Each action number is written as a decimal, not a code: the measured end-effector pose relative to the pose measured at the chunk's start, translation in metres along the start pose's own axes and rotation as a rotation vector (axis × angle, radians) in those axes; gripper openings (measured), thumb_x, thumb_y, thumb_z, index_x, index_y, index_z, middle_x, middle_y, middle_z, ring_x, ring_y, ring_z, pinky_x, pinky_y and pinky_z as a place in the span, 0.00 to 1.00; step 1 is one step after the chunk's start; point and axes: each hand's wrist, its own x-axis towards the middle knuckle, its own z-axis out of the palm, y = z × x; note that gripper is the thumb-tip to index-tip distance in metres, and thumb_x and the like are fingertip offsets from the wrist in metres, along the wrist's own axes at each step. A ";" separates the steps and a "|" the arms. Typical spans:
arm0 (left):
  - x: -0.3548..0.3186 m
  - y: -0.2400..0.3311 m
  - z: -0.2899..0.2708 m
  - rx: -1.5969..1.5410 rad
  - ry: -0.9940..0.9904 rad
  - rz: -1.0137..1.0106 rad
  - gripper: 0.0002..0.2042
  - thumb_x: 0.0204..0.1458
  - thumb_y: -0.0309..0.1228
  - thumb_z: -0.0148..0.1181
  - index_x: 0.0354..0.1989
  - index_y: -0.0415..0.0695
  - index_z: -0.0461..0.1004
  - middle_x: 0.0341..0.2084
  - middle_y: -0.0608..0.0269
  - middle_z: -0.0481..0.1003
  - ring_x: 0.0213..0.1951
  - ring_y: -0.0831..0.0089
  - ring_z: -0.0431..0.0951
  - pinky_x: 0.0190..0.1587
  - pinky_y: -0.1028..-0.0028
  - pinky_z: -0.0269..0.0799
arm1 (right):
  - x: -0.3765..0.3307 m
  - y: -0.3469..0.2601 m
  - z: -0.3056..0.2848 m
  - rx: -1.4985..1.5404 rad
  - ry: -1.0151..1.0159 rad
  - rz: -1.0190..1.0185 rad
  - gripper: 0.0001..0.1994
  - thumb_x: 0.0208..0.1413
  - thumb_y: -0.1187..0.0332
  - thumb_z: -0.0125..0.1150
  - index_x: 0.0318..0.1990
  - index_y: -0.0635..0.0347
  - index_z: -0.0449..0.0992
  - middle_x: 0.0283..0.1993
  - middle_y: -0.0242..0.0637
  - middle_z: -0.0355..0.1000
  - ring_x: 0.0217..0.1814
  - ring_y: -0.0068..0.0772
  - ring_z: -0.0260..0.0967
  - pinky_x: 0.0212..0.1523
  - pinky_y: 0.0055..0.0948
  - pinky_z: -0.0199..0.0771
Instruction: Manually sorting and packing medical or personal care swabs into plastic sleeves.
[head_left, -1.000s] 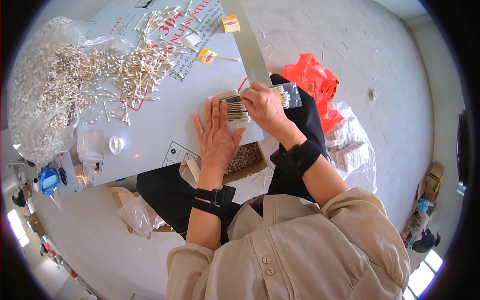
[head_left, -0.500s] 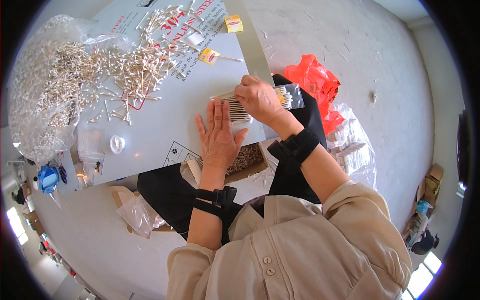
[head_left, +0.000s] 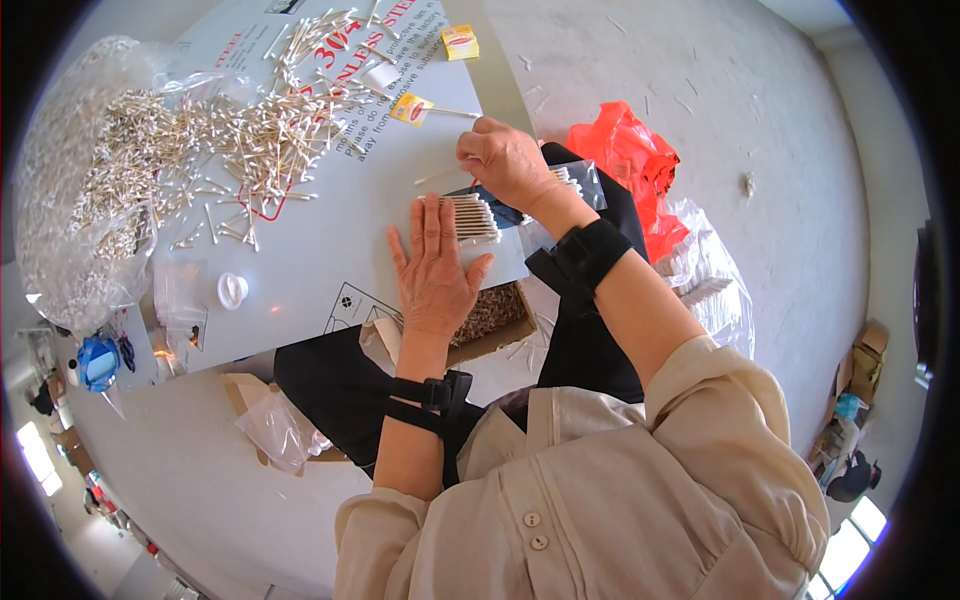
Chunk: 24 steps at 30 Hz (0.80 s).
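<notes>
My left hand (head_left: 436, 275) lies flat with fingers outstretched, its fingertips on the left end of a neat row of cotton swabs (head_left: 472, 220) at the table's near right edge. Just beyond the row, my right hand (head_left: 508, 165) is closed, with thumb and fingertips pinching a single cotton swab (head_left: 438, 177) that points left. Beneath my right wrist, a clear plastic bag (head_left: 588, 184) with swabs inside juts over the table edge, partly hidden by the hand.
Loose swabs (head_left: 285, 140) are heaped at far left beside a big clear bag (head_left: 85, 180). Yellow packets (head_left: 460, 42) lie near the right edge, a white round tub (head_left: 232, 291) at left. Below are an open carton (head_left: 515, 325), a red bag (head_left: 625, 150) and a clear sack (head_left: 715, 290).
My right hand has moved up and left off the swab row, drawing a swab away. The row now looks shorter and the filled bag is more covered. My left hand has hardly moved.
</notes>
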 end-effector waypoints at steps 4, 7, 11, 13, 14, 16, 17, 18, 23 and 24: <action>-0.002 -0.002 -0.005 -0.102 0.024 -0.037 0.39 0.55 0.47 0.57 0.71 0.41 0.48 0.72 0.54 0.47 0.73 0.57 0.45 0.71 0.48 0.35 | -0.016 -0.010 -0.019 0.071 -0.062 0.076 0.11 0.44 0.72 0.66 0.37 0.58 0.78 0.40 0.41 0.72 0.43 0.46 0.72 0.42 0.38 0.73; 0.004 -0.013 0.001 -0.269 0.236 0.002 0.36 0.57 0.43 0.55 0.71 0.41 0.49 0.72 0.55 0.49 0.72 0.56 0.47 0.71 0.51 0.38 | -0.044 -0.021 -0.026 0.030 -0.012 -0.106 0.21 0.39 0.70 0.70 0.45 0.58 0.77 0.48 0.40 0.71 0.53 0.44 0.68 0.50 0.37 0.72; 0.013 -0.018 -0.004 -0.243 0.165 0.071 0.34 0.58 0.41 0.55 0.71 0.41 0.51 0.71 0.55 0.50 0.72 0.57 0.47 0.71 0.51 0.39 | -0.067 -0.044 -0.025 -0.193 -0.143 -0.192 0.29 0.39 0.64 0.71 0.53 0.56 0.73 0.60 0.34 0.66 0.61 0.39 0.60 0.60 0.41 0.62; 0.014 -0.016 -0.006 -0.071 0.042 0.101 0.35 0.57 0.42 0.56 0.70 0.42 0.52 0.71 0.56 0.50 0.72 0.59 0.47 0.71 0.52 0.39 | -0.071 -0.040 -0.016 -0.247 -0.133 -0.213 0.27 0.42 0.64 0.68 0.54 0.57 0.73 0.61 0.34 0.66 0.61 0.38 0.60 0.59 0.40 0.62; 0.012 -0.012 -0.006 -0.070 0.041 0.106 0.35 0.57 0.42 0.56 0.70 0.42 0.52 0.71 0.56 0.50 0.72 0.59 0.47 0.71 0.52 0.39 | -0.072 -0.039 -0.014 -0.300 -0.125 -0.237 0.26 0.44 0.64 0.65 0.54 0.57 0.72 0.62 0.33 0.66 0.61 0.37 0.59 0.59 0.39 0.61; 0.008 -0.004 -0.005 -0.019 -0.023 0.059 0.36 0.55 0.43 0.57 0.70 0.42 0.52 0.72 0.55 0.49 0.73 0.60 0.46 0.72 0.51 0.39 | -0.074 -0.032 -0.012 -0.326 -0.148 -0.239 0.27 0.47 0.62 0.65 0.57 0.56 0.72 0.63 0.32 0.66 0.62 0.37 0.60 0.58 0.39 0.62; 0.007 -0.003 -0.004 -0.016 -0.024 0.060 0.36 0.55 0.43 0.57 0.70 0.42 0.52 0.72 0.55 0.49 0.73 0.60 0.46 0.72 0.51 0.39 | -0.075 -0.029 -0.011 -0.326 -0.136 -0.266 0.27 0.46 0.62 0.66 0.57 0.56 0.72 0.62 0.31 0.66 0.61 0.36 0.61 0.58 0.39 0.62; 0.006 -0.002 -0.003 0.003 -0.025 0.052 0.37 0.55 0.44 0.57 0.70 0.42 0.52 0.72 0.55 0.49 0.73 0.60 0.46 0.72 0.51 0.39 | -0.076 -0.027 -0.010 -0.327 -0.125 -0.293 0.28 0.45 0.62 0.66 0.56 0.57 0.73 0.62 0.31 0.67 0.61 0.36 0.61 0.58 0.39 0.62; 0.008 0.001 0.000 0.008 -0.023 0.048 0.38 0.55 0.46 0.57 0.70 0.40 0.51 0.72 0.52 0.47 0.73 0.58 0.45 0.72 0.51 0.39 | -0.073 -0.019 -0.012 -0.221 -0.114 -0.267 0.28 0.43 0.61 0.67 0.56 0.56 0.73 0.61 0.31 0.68 0.59 0.36 0.63 0.58 0.38 0.64; 0.008 0.001 -0.001 -0.040 0.015 0.032 0.37 0.56 0.45 0.56 0.70 0.39 0.51 0.71 0.50 0.47 0.73 0.55 0.45 0.72 0.52 0.39 | -0.072 -0.018 -0.014 -0.199 -0.117 -0.264 0.28 0.42 0.61 0.68 0.55 0.56 0.74 0.61 0.31 0.68 0.58 0.37 0.64 0.58 0.37 0.64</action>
